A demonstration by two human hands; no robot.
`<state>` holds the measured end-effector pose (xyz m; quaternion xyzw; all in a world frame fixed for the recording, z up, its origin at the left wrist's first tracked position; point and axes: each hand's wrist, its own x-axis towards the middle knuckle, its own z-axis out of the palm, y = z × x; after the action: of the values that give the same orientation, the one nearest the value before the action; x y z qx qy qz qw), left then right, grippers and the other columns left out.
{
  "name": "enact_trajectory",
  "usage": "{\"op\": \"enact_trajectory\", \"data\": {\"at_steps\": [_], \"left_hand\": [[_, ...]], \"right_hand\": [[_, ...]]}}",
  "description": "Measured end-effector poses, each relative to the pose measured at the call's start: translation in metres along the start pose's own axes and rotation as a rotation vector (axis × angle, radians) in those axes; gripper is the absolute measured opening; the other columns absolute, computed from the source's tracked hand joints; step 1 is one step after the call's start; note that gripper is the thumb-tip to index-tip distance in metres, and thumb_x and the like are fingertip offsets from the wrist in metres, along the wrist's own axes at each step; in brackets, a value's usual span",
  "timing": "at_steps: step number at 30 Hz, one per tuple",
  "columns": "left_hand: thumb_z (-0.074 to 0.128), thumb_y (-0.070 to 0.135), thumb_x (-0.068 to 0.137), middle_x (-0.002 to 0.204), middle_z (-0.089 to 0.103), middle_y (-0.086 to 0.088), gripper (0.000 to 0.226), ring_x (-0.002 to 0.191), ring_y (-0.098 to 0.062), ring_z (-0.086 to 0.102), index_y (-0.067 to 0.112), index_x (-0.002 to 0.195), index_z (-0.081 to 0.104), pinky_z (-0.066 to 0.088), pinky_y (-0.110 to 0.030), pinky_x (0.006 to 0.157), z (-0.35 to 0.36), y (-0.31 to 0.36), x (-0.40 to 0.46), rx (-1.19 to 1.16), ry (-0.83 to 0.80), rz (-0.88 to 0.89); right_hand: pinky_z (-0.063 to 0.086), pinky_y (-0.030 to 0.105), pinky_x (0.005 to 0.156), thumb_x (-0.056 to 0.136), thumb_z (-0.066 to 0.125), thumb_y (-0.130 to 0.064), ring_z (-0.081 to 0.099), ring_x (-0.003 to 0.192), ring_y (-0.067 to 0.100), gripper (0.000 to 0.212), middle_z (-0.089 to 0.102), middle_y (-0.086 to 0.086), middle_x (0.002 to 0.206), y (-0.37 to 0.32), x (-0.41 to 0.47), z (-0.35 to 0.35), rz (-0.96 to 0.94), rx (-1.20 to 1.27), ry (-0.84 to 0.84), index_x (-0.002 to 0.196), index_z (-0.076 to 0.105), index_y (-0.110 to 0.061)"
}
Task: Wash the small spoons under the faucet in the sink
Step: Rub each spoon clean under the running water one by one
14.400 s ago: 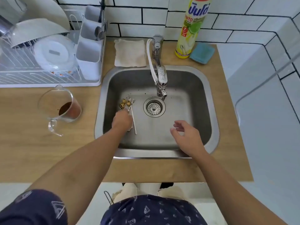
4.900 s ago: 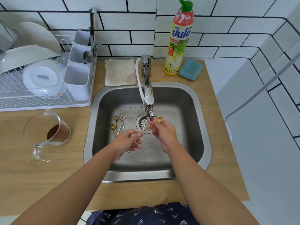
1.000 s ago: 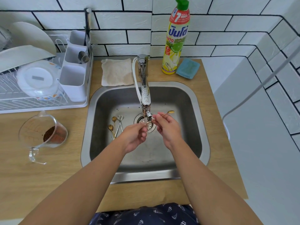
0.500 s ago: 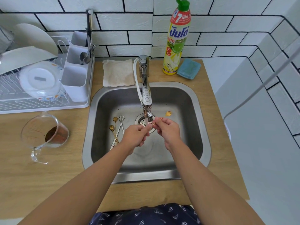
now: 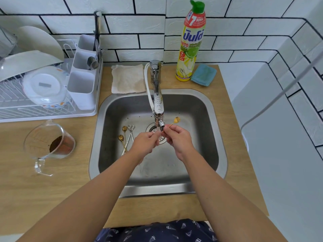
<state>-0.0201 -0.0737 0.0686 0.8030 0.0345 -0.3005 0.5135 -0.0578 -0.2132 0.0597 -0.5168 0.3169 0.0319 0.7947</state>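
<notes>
Right hand (image 5: 178, 137): just below the faucet (image 5: 158, 102) nozzle, fingers curled, pinching the handle of a small gold spoon (image 5: 175, 120); bowl angled up and away, to the right of the nozzle.
Left hand (image 5: 146, 143): close beside the right, under the nozzle, fingertips drawn together by the spoon's near end; cannot tell whether actually pinching it.
Other spoons (image 5: 126, 137): lying on the sink (image 5: 216, 119) floor, left of the faucet nozzle; two gold bowls and two silver heart-shaped ends showing, handles crossing, partly hidden by the left wrist.
Drain (image 5: 153, 130): directly beneath the nozzle, partly covered by both hands.
Water: hard to make out at the nozzle.
Cloth (image 5: 127, 78): flat on the table, just left of the faucet base.
Detergent bottle (image 5: 191, 42): upright, right of the faucet base, against the tiles.
Blue sponge (image 5: 203, 75): touching the bottle's far side from the faucet.
Measuring jug (image 5: 50, 142): tipped on its side, well left of the faucet, brown grounds inside.
Dish rack (image 5: 43, 89): far left of the faucet, holding plates and a cutlery caddy.
</notes>
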Motion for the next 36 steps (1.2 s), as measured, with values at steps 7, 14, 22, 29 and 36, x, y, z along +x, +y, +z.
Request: {"op": "enact_trajectory", "data": {"at_steps": [7,14,22,29,36], "left_hand": [[0.046,0.021,0.107,0.075,0.067,-0.001,0.02,0.045,-0.009,0.045,0.017,0.112,0.064,0.04,-0.017,0.047,-0.015,-0.013,-0.008,-0.083,-0.247,0.021],[0.043,0.024,0.106,0.072,0.061,-0.002,0.024,0.046,-0.006,0.042,0.009,0.099,0.061,0.035,-0.019,0.047,-0.013,-0.017,-0.01,-0.094,-0.15,-0.067],[0.04,0.021,0.107,0.074,0.06,-0.003,0.026,0.045,-0.007,0.039,0.008,0.099,0.06,0.032,-0.019,0.046,-0.02,-0.021,-0.013,-0.107,-0.236,-0.059],[0.039,0.022,0.109,0.077,0.062,-0.007,0.028,0.045,-0.005,0.04,0.005,0.099,0.059,0.035,-0.015,0.044,-0.017,-0.023,-0.016,-0.116,-0.211,-0.066],[0.038,0.024,0.109,0.078,0.069,-0.003,0.028,0.046,-0.008,0.039,0.009,0.101,0.06,0.036,-0.017,0.045,-0.016,-0.021,-0.021,-0.071,-0.194,-0.064]], "right_hand": [[0.052,0.02,0.062,0.093,0.075,-0.013,0.075,0.075,0.012,0.047,0.075,0.005,0.102,0.0,0.006,-0.008,0.021,-0.02,0.056,0.132,0.052,-0.025],[0.041,0.017,0.058,0.087,0.079,-0.014,0.067,0.068,0.004,0.014,0.077,-0.005,0.081,0.02,0.001,0.01,0.095,-0.164,-0.094,0.1,0.073,-0.013],[0.031,0.015,0.045,0.097,0.071,-0.021,0.042,0.054,0.003,0.029,0.074,-0.009,0.073,0.011,0.009,0.001,0.099,-0.049,0.048,0.07,0.083,-0.02],[0.036,0.017,0.053,0.082,0.083,-0.017,0.043,0.056,0.004,0.014,0.065,-0.008,0.07,0.024,-0.003,0.004,0.104,-0.259,-0.113,0.096,0.08,-0.017],[0.034,0.018,0.049,0.083,0.083,-0.018,0.04,0.057,0.006,0.011,0.071,-0.01,0.068,0.01,0.011,0.003,0.098,-0.195,0.023,0.091,0.079,-0.011]]}}
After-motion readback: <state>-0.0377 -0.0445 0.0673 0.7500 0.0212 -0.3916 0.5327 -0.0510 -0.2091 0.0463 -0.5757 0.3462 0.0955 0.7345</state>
